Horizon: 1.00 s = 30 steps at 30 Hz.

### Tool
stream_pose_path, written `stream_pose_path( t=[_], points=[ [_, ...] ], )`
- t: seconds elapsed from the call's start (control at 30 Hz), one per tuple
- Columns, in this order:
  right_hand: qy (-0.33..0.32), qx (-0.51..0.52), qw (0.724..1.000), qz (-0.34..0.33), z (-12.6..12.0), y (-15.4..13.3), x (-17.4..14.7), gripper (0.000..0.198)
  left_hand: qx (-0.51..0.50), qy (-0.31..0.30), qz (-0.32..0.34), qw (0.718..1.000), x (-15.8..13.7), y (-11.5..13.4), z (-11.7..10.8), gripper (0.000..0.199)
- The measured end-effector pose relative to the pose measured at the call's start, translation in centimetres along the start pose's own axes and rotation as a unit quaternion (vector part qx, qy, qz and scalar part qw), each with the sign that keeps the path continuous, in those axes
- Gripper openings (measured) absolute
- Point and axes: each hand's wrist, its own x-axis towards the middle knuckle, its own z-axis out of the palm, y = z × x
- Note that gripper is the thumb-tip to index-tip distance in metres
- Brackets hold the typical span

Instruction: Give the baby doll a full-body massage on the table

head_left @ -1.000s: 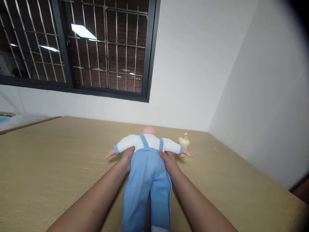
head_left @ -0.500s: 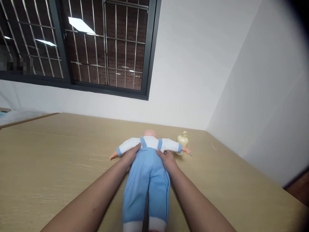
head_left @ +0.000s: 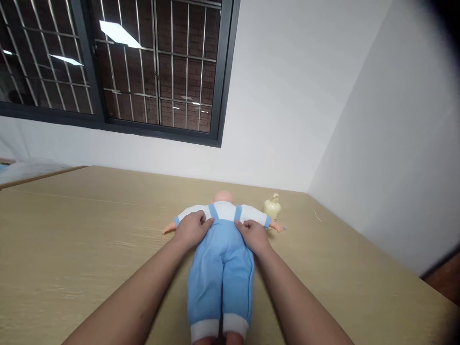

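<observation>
A baby doll [head_left: 223, 256] in blue overalls and a white long-sleeved top lies on the table with its back up. Its head points to the far wall and both arms stretch out sideways. At the doll's left side, my left hand [head_left: 194, 229] is closed on the overalls near the waist, thumb on the blue cloth. My right hand [head_left: 254, 235] grips the opposite side just under the strap, its fingers curled. Behind the doll's right sleeve stands a cream-coloured bottle-shaped object [head_left: 272, 207], its lower part partly hidden.
The wooden table [head_left: 89, 239] reaches back to a white wall. A thin pale strand [head_left: 318, 217] lies at the right. Above is a barred window [head_left: 161, 67] with a dark frame. Clear plastic sheeting [head_left: 32, 170] shows beyond the table's left edge.
The doll's legs have drawn together and its feet have come a little further into view. My left hand's fingers have come up over the doll's side; both hands stay at its waist.
</observation>
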Motion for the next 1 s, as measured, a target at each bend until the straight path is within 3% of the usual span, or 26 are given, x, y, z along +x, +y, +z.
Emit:
stream_pose_path(
  t=[0.1, 0.23, 0.37, 0.67, 0.8, 0.93, 1.0],
  points=[
    [0.034, -0.065, 0.997, -0.022, -0.7, -0.4, -0.2, 0.041, 0.028, 0.015, 0.062, 0.998, -0.2, 0.4, -0.3, 0.035],
    [0.017, -0.077, 0.995, -0.068, -1.3, -0.6, -0.4, 0.027, 0.057, 0.007, 0.109, 0.992, 0.1, -0.3, -0.4, 0.034],
    [-0.006, -0.040, 0.993, -0.107, -1.6, -0.4, -0.1, 0.018, -0.024, -0.068, 0.110, 0.991, 0.6, -1.4, -0.5, 0.029],
    [-0.094, 0.068, 0.989, -0.095, -1.9, 0.6, 0.3, 0.019, -0.138, -0.069, 0.074, 0.985, 0.8, -1.4, -0.5, 0.029],
    [-0.121, 0.046, 0.985, -0.109, -2.3, 0.7, 0.3, 0.016, -0.116, -0.082, 0.079, 0.987, 0.7, -1.4, -0.6, 0.027],
    [-0.085, -0.009, 0.979, -0.185, -2.4, 0.5, 0.3, 0.011, -0.046, -0.102, 0.060, 0.992, 0.8, -1.4, -0.7, 0.023],
    [-0.064, -0.010, 0.977, -0.204, -2.2, 0.4, 0.3, 0.010, -0.066, -0.107, 0.073, 0.989, 0.9, -1.6, -0.6, 0.022]
  ],
)
